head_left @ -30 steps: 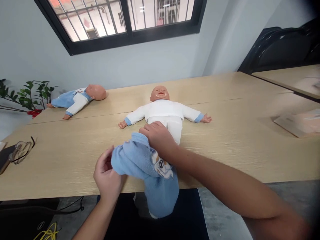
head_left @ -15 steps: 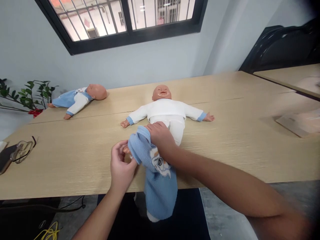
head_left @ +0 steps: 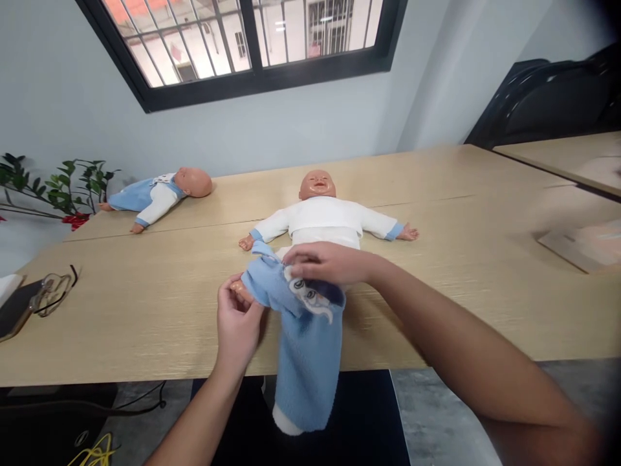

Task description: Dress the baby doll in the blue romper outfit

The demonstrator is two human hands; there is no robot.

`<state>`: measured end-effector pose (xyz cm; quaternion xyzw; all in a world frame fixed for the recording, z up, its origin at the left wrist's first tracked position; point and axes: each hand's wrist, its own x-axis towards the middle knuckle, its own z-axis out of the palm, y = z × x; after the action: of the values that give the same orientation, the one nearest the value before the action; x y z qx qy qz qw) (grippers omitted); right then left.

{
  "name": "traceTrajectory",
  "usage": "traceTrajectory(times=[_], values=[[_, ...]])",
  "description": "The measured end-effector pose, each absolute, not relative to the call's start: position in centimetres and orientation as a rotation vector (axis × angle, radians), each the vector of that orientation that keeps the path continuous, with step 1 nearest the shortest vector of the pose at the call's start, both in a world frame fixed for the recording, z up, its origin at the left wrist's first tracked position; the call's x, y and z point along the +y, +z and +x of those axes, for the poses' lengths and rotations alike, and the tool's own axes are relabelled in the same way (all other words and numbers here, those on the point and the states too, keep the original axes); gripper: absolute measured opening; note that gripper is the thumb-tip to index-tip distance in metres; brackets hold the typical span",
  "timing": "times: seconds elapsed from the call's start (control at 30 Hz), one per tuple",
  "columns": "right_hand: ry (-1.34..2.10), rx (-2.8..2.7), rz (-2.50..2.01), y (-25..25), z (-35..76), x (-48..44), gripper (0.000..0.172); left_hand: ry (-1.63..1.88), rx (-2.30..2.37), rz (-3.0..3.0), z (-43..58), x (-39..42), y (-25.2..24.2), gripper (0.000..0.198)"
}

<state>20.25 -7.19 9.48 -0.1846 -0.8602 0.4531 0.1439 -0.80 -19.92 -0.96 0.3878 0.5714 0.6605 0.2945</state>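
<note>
A baby doll (head_left: pixel 325 213) in a white top lies on its back on the table, arms spread. Blue fleece trousers (head_left: pixel 310 362) with an animal-face patch are bunched around one of its legs. The other end hangs over the table edge, with white showing at its bottom. My left hand (head_left: pixel 239 323) is closed around the doll's foot (head_left: pixel 240 290), which pokes out of the blue cloth. Above the patch, my right hand (head_left: pixel 330 262) bends its fingers onto the trousers' upper part. The doll's other leg is largely hidden behind my right hand and the cloth.
A second doll (head_left: pixel 160 191) in blue and white lies at the back left, near a potted plant (head_left: pixel 72 188). Glasses (head_left: pixel 52 292) and a dark phone (head_left: pixel 19 310) rest on the left of the table (head_left: pixel 460 278). A blurred flat object (head_left: pixel 582 246) is at right.
The blue cloth has shifted along the leg, and more of the doll's foot shows in my left hand. My right hand has turned more level across the cloth. The view has tilted slightly.
</note>
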Motion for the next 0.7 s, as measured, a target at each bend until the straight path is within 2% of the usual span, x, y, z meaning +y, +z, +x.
traceTrajectory(times=[0.1,0.2,0.27,0.33,0.4,0.47,0.57,0.7], values=[[1.505,-2.629,-0.553,9.1,20.1,-7.7,0.022,1.771,1.506,1.005,-0.8,-20.0,-0.8,0.056],[1.920,-2.401,-0.496,8.2,20.0,-7.7,0.014,1.788,1.498,0.975,-0.8,-20.0,-0.7,0.057],[2.058,-2.151,-0.448,7.9,20.2,-7.3,0.024,1.797,1.490,0.967,-0.9,-20.0,-0.8,0.059],[2.044,-1.973,-0.438,7.9,20.9,-6.4,0.033,1.801,1.471,0.965,-1.1,-20.0,-1.1,0.061],[1.884,-1.876,-0.539,8.1,22.1,-5.2,0.039,1.801,1.462,0.970,-1.4,-20.3,-1.4,0.062],[1.501,-1.814,-0.769,8.0,23.6,-3.3,0.041,1.800,1.497,0.982,-1.7,-20.6,-1.6,0.063],[0.792,-1.727,-1.085,6.8,26.0,0.0,0.032,1.808,1.570,1.001,-2.0,-21.2,-1.7,0.059],[0.332,-1.856,-1.183,5.7,26.9,1.9,0.031,1.804,1.574,1.025,-2.0,-21.5,-1.9,0.056]])
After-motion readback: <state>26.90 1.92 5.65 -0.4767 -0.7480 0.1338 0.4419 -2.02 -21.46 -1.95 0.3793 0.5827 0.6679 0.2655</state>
